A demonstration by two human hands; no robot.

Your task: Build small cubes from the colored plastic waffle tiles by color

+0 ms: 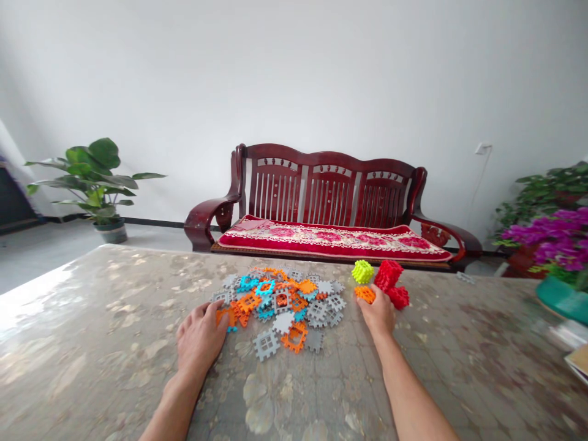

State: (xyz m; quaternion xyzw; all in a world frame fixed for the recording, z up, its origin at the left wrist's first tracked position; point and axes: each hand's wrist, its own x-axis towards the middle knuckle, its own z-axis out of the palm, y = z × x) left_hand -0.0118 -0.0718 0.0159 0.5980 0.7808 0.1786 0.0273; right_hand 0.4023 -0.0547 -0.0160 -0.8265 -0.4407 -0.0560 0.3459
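Observation:
My left hand [202,337] is at the left edge of a loose pile of flat interlocking plastic pieces [282,300] in grey, orange and blue. Its thumb and forefinger close on a flat orange piece [226,316], partly hidden by the fingers. To the right of the pile, my right hand [379,312] grips a small orange block [365,294] made of such toothed pieces. Just behind that block sits a yellow-green cube [362,271]. Red assembled blocks [388,275] stand close beyond my right hand, partly covered by it.
The table [114,367] has a patterned, shiny cover. Behind it stands a dark wooden bench [328,190] with a red floral cushion [331,239]. Purple flowers [555,236] in a teal pot [560,299] are at the right edge. A potted plant [98,177] stands on the floor at left.

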